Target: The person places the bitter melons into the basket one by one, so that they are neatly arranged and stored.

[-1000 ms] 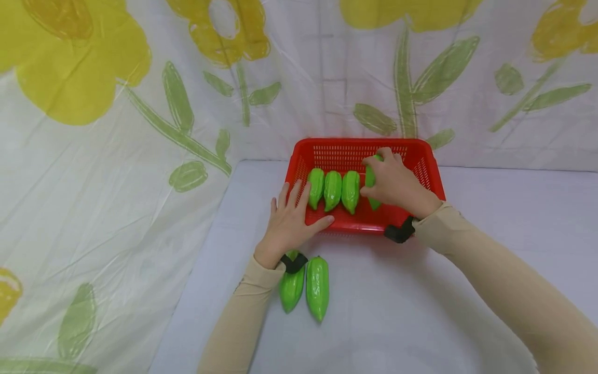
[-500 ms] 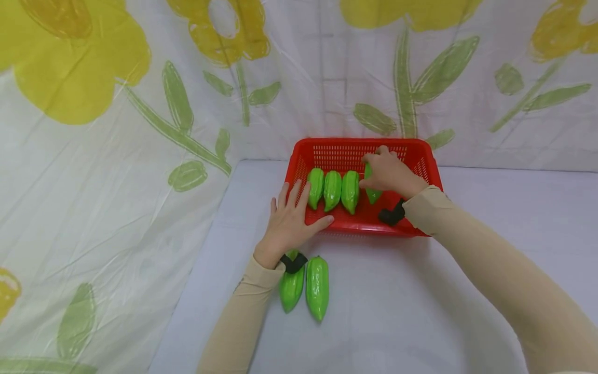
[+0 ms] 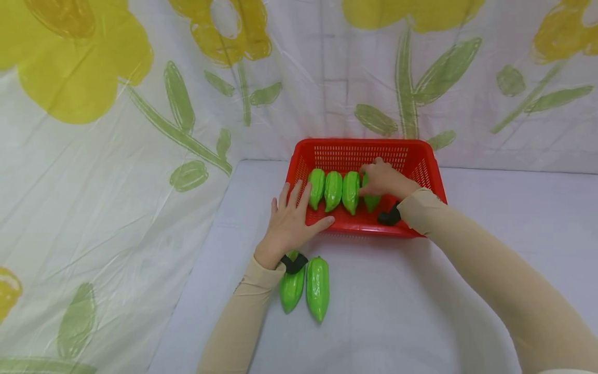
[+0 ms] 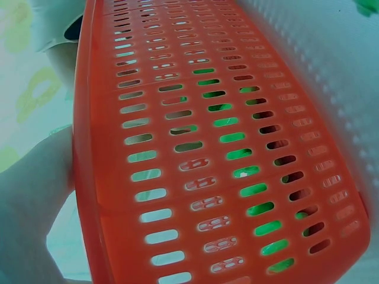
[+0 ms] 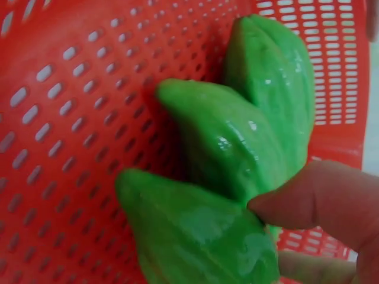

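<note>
Right grip (image 3: 386,179) holds fruit (image 3: 371,202); glossy, green, ridged.

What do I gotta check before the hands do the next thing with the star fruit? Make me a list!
1. Red basket upright on the table: ok.
2. Left hand at the basket's left side, fingers spread: ok.
3. Held star fruit inside the basket, right of the row of three star fruit: ok.
4. Held star fruit resting on the basket floor: cannot tell, the hand covers part of it.
5. Right hand free: not ok, it holds that fruit.
6. Two star fruit in front in the basket: not ok, they're outside.
</note>
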The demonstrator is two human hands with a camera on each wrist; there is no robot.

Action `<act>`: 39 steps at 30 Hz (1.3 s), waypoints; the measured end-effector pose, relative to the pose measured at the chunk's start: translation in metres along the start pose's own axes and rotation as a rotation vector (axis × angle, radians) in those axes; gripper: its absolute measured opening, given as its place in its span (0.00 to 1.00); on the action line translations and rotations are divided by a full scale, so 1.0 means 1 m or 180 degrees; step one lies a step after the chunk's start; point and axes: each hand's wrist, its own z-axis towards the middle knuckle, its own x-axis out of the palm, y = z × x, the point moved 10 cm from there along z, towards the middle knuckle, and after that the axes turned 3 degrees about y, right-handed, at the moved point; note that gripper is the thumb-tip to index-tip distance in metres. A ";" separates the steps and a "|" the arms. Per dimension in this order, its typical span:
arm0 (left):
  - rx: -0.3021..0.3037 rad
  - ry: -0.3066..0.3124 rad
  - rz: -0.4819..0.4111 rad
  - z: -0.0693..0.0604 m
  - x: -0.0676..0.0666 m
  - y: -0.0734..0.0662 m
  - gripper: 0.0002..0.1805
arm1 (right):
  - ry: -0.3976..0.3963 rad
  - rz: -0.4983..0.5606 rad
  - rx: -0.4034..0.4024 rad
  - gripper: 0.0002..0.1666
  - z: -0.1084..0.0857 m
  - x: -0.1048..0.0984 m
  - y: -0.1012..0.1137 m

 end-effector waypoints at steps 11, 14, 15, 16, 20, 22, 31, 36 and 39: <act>-0.0004 0.0019 0.0020 0.000 0.000 -0.001 0.58 | 0.0010 0.0064 -0.0009 0.41 0.005 0.009 -0.001; -0.0020 0.0037 0.0041 0.001 0.001 -0.001 0.58 | 0.0019 0.0089 -0.0001 0.42 0.005 0.010 -0.001; -0.0026 0.0041 0.0044 0.001 0.001 0.000 0.58 | 0.0026 0.0094 -0.0002 0.42 0.005 0.010 -0.001; -0.0029 0.0045 0.0045 0.001 0.001 0.000 0.58 | 0.0032 0.0101 0.0001 0.43 0.005 0.010 -0.001; -0.0043 0.0047 0.0041 0.000 0.001 0.000 0.57 | 0.0064 0.0108 0.0006 0.44 0.005 0.011 -0.001; -0.0042 0.0041 0.0033 0.000 0.000 0.000 0.57 | 0.0080 0.0113 0.0012 0.45 0.006 0.011 -0.001; -0.0033 0.0038 0.0022 0.000 0.001 -0.001 0.57 | 0.0116 0.0094 0.0072 0.46 0.005 0.011 -0.002; -0.0030 0.0052 0.0021 0.000 0.001 -0.001 0.57 | 0.0111 0.0124 0.0064 0.45 0.004 0.009 -0.003; -0.0024 0.0044 0.0021 0.000 0.001 0.000 0.57 | 0.0124 0.0166 -0.0005 0.45 0.000 0.005 -0.002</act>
